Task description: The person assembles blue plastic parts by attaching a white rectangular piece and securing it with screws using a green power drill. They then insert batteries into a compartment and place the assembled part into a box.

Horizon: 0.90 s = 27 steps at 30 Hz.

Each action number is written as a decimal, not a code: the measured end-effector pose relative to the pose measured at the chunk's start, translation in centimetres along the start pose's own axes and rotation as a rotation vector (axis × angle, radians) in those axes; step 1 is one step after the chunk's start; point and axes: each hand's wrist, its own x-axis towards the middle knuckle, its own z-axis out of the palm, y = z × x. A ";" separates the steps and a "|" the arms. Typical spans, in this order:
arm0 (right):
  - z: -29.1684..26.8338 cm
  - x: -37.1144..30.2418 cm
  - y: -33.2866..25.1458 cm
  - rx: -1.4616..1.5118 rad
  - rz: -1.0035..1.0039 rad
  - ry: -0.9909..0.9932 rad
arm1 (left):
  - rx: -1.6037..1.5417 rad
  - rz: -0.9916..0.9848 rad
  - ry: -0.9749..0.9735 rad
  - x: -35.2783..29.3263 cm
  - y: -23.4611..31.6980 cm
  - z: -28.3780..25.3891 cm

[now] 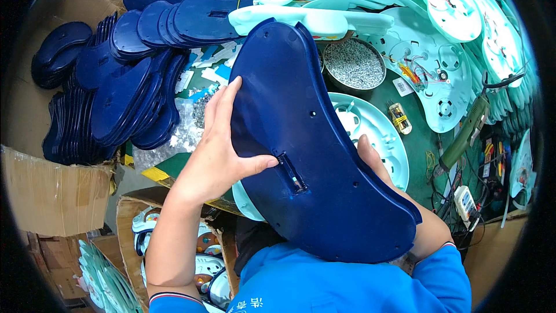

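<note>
A large dark blue curved plastic panel [341,208] is tilted up in front of me, its lower end close to my blue shirt. Small screw holes dot its surface, and a rectangular slot [292,174] opens near its middle. My left hand [214,148] grips the left edge, with the thumb lying across the face beside the slot. At the right edge, my right hand [375,159] supports the panel, most of its fingers hidden behind it. Partly behind the panel, a mint green plastic shell [399,165] rests on the green table.
Stacked dark blue panels [124,95] fill a cardboard box [55,188] at left. Beyond my panel stands a round bowl of screws [354,65]. Mint green shells [440,81] with wiring, a green power screwdriver [466,133] and a white handheld meter [465,204] lie rightward.
</note>
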 end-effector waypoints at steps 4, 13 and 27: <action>-3.1 0.9 1.4 -0.107 -0.033 -0.090 | -0.001 0.045 0.079 -0.3 0.1 1.1; -0.4 -2.3 -3.1 -0.344 -0.177 0.063 | 0.168 0.381 0.376 1.0 3.7 2.7; -22.8 -2.4 -5.4 -0.703 -0.757 0.336 | 0.199 0.552 -0.097 1.8 4.9 5.8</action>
